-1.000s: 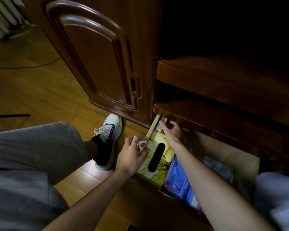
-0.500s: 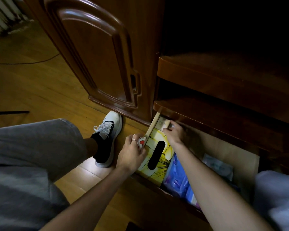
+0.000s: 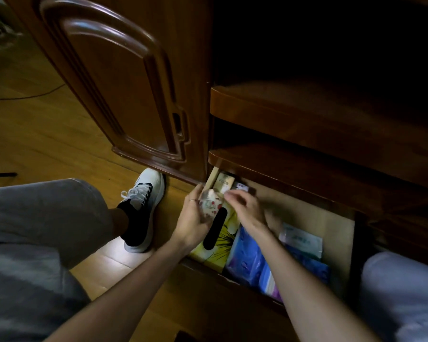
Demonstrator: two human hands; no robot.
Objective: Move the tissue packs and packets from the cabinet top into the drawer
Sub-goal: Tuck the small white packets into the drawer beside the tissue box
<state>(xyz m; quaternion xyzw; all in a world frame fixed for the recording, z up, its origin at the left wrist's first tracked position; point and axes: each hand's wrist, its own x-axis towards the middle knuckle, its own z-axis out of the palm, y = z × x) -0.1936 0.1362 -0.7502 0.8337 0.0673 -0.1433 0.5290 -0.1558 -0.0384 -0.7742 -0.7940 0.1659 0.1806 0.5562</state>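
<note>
Head view, looking down into an open drawer [image 3: 341,218] beneath a dark wooden cabinet [image 3: 307,174]. The left hand [image 3: 195,218] holds a small white packet with red print [image 3: 211,202] in a curled grip above the drawer's 10 o'clock corner. The right hand [image 3: 247,208] is motion-blurred just beside the packet; whether its grip touches the packet cannot be told. Inside the drawer lie a yellow tissue box [image 3: 220,243] with a dark oval slot, partly hidden by both hands, a blue tissue pack [image 3: 250,265] crossed by the right forearm, and a pale packet [image 3: 302,240] at 3 o'clock. A beige packet [image 3: 224,181] stands at the back, half shadowed under the cabinet ledge.
</note>
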